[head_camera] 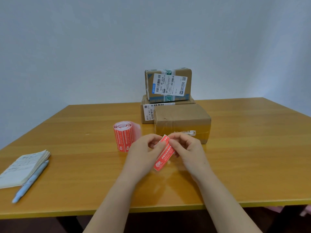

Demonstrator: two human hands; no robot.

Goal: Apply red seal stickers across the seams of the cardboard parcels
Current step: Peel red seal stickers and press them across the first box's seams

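Note:
A red seal sticker strip [164,156] with white print hangs between my hands above the table. My left hand [144,152] pinches its upper left edge, and my right hand [186,148] pinches its top corner with curled fingers. Just behind my hands lies a plain cardboard parcel [182,121] with brown tape along its front. Two more parcels are stacked behind it: a flat lower one [147,113] and an upper one [168,84] with a white shipping label. A roll of red stickers [124,135] stands left of my hands.
The wooden table [252,148] runs from the pale wall to a front edge near me. A small notebook [23,167] and a light blue pen [31,181] lie at the left front.

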